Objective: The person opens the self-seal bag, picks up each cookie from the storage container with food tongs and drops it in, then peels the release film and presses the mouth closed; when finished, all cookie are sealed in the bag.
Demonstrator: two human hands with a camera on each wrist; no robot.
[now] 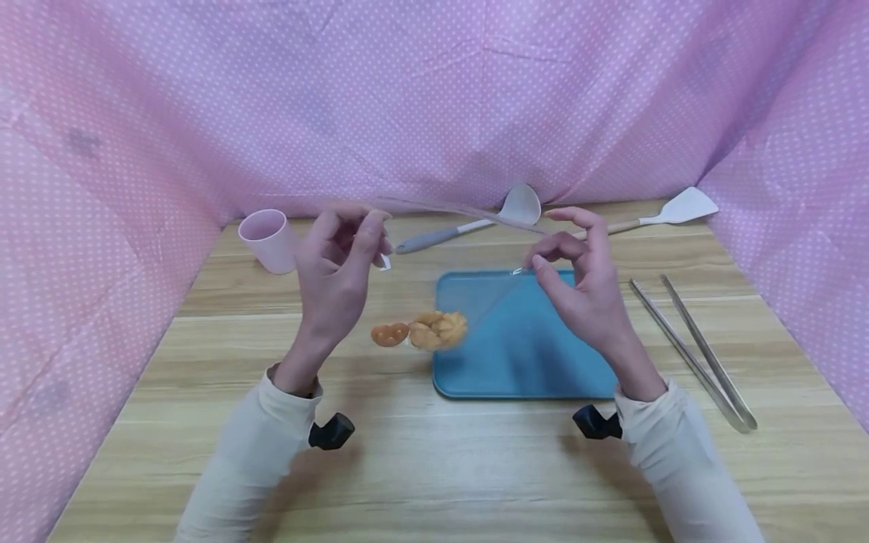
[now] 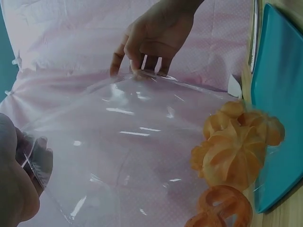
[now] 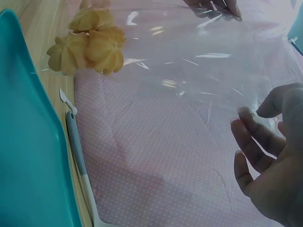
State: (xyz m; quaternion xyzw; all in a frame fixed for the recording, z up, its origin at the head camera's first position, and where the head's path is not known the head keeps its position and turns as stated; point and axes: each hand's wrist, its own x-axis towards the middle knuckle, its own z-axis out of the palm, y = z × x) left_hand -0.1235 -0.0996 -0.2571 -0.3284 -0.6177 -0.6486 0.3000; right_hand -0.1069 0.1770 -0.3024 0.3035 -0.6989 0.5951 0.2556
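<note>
A clear plastic bag [image 2: 132, 127] hangs in the air between the two hands, its upper edge spread wide. At its left corner my left hand [image 1: 339, 275] pinches the film between thumb and fingers. My right hand [image 1: 582, 283] pinches the opposite corner between thumb and forefinger, the other fingers loosely bent. Low in the bag lie several ridged, golden shell-shaped pastries [image 1: 437, 329] and one brown pretzel-shaped piece [image 1: 389, 334]. These sit over the left edge of the blue tray [image 1: 529, 381]. Much of the film is hard to see in the head view.
A pink cup [image 1: 268, 241] stands at the back left. Behind the bag lie a grey-handled ladle [image 1: 521, 205], a white spatula [image 1: 687, 206] and a small white pointed item [image 3: 67, 100]. Metal tongs [image 1: 699, 354] lie right of the tray. Pink dotted cloth [image 1: 421, 98] encloses the wooden table.
</note>
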